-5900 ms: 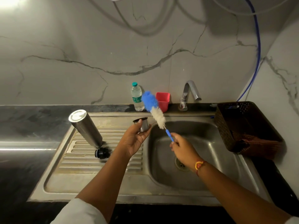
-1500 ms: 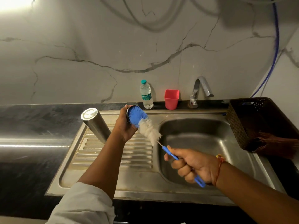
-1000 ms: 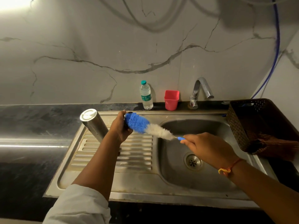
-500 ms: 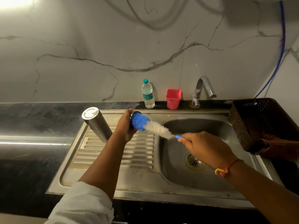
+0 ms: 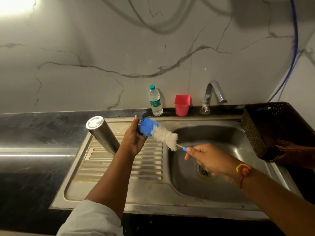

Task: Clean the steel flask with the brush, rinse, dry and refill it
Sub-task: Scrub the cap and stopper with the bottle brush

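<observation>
left grip [image 5: 134,138] holds cap [image 5: 139,123] | right grip [image 5: 209,159] holds brush [image 5: 164,137] | bristles still inside cap

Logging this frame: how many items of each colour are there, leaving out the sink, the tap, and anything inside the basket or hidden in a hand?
Steel: 1, the flask
Blue and white: 1, the brush
Clear plastic: 1, the water bottle
Red: 1, the cup
Brown: 1, the basket
Total: 5
</observation>
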`<action>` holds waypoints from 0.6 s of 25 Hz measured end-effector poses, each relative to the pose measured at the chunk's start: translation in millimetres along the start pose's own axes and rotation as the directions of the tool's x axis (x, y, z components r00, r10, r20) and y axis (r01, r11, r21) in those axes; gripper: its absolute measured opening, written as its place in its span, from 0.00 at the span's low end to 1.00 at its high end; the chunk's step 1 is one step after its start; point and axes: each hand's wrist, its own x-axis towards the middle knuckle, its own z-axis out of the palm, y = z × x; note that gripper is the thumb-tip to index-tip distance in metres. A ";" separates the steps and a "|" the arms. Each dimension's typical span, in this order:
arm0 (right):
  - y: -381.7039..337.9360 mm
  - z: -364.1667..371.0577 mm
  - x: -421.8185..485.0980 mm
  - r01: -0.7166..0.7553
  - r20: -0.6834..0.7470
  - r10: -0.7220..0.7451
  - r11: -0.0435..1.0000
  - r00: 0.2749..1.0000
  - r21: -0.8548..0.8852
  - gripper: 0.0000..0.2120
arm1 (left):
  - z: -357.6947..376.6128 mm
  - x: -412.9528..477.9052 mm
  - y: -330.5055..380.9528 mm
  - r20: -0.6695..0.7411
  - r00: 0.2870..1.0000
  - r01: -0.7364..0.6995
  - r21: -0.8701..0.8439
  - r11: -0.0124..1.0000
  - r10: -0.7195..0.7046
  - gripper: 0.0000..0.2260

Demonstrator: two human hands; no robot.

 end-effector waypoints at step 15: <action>-3.3 9.9 -9.7 -0.393 0.311 0.283 0.831 0.908 0.392 0.19 | 19.7 2.6 2.1 -0.005 0.998 -0.066 -0.195 0.979 0.066 0.17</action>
